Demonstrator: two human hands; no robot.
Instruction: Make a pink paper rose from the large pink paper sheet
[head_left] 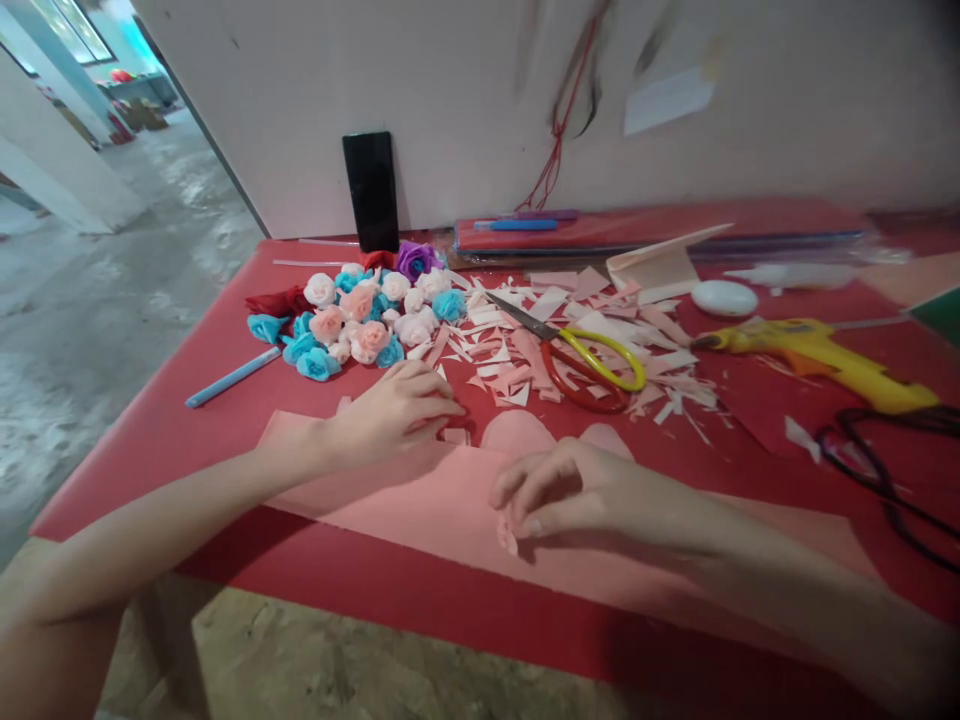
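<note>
My right hand pinches a small curled pink paper flower between thumb and fingers, just above a long pink paper sheet. To its left, my left hand hovers over or rests at the sheet's far edge, fingers loosely bent, with nothing visible in them. Small pink paper pieces lie by its fingertips. Beyond the sheet, rounded pink paper cutouts sit partly behind my right hand. Scissors with yellow and red handles rest on paper scraps.
Several paper roses are heaped at the back left, near a phone leaning on the wall. A blue stick-like item lies at left. On the right are a yellow glue gun, a black cord and a white oval object.
</note>
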